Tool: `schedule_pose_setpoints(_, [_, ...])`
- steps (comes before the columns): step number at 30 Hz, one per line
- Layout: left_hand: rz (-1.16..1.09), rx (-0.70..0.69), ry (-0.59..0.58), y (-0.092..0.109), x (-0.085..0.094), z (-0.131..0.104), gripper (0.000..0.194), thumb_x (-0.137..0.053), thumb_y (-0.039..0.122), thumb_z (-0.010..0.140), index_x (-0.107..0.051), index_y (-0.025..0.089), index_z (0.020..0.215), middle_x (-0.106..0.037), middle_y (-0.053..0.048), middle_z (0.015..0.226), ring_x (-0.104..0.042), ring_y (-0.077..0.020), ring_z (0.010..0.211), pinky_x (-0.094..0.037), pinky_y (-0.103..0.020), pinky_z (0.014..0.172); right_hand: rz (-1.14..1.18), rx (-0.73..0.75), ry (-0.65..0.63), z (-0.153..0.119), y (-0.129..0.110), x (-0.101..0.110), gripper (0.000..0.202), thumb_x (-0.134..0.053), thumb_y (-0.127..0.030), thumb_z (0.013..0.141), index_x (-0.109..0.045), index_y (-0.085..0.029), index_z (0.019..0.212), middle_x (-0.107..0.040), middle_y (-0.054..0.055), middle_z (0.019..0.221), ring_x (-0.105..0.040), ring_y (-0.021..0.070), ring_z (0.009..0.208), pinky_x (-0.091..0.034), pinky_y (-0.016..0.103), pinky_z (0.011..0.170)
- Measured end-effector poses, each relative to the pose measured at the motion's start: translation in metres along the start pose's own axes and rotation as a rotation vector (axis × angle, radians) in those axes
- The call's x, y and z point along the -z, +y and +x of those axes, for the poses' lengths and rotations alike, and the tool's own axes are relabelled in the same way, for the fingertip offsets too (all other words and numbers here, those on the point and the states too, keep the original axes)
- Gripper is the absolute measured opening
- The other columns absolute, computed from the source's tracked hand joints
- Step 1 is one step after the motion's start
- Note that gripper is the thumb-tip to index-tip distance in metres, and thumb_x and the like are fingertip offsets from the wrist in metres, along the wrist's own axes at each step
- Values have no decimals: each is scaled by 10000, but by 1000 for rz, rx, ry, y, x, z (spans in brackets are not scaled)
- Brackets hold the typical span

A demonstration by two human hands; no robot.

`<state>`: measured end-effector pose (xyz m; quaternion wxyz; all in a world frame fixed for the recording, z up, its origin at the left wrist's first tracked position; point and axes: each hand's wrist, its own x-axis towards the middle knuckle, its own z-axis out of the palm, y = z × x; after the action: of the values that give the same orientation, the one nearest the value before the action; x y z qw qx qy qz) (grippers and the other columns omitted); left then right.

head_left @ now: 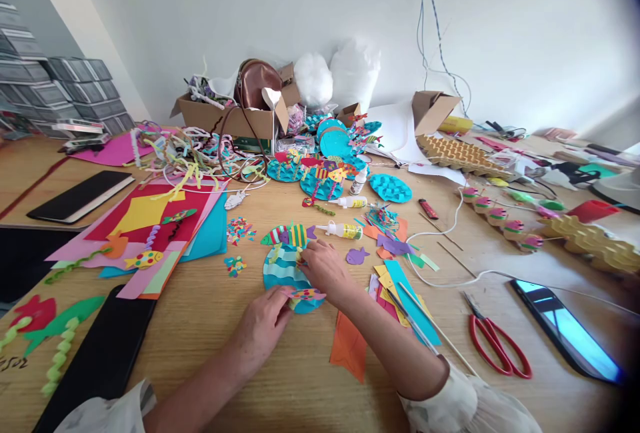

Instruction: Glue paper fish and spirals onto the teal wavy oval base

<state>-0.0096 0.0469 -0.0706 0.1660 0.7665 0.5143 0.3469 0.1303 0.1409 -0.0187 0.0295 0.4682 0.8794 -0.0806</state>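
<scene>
A round blue paper disc with wavy light-blue bands (287, 268) lies on the table between my hands. At its near edge, a pink paper fish with coloured dots (306, 294) is pinched by its left end in my left hand (265, 320). My right hand (327, 268) reaches over the disc's right side. Its fingers are bent together at the upper part of the disc, and what they hold, if anything, is hidden. Touching the disc's far edge is a striped paper fish with a purple tail (289, 235). A purple paper fish (357, 256) lies right of my right hand.
Glue bottles (345, 230) lie beyond the disc. Paper scraps (395, 293), red-handled scissors (495, 346) and a phone (567, 330) are on the right, crossed by a white cable (453, 226). Coloured paper sheets (205, 226) and confetti dots (240, 230) are on the left.
</scene>
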Motion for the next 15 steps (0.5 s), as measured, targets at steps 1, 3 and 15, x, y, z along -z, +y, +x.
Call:
schedule_pose_setpoints(1, [-4, -7, -2, 0, 0, 0, 265, -518, 8, 720, -585, 191, 899, -678, -43, 872, -653, -168, 765, -536, -265, 680, 4, -2, 6, 0, 0, 0, 220, -463, -229, 853, -672, -159, 854, -642, 94, 928, -547, 201, 927, -371, 284, 774])
schedule_pose_setpoints(3, [-16, -14, -13, 0, 0, 0, 238, -512, 14, 735, -591, 194, 869, -666, -40, 866, -645, -162, 771, -535, -265, 685, 10, -3, 25, -1, 1, -1, 210, -480, -240, 844, -673, -157, 843, -643, 90, 914, -552, 203, 916, -371, 282, 768])
schedule_pose_setpoints(15, [0, -106, 6, -5, 2, 2, 260, -421, 28, 807, -621, 179, 875, -649, -58, 860, -643, -152, 775, -540, -259, 692, 147, -27, 90, 2, 11, -13, 175, -501, -207, 806, -658, -193, 882, -614, 67, 879, -542, 175, 856, -354, 249, 700])
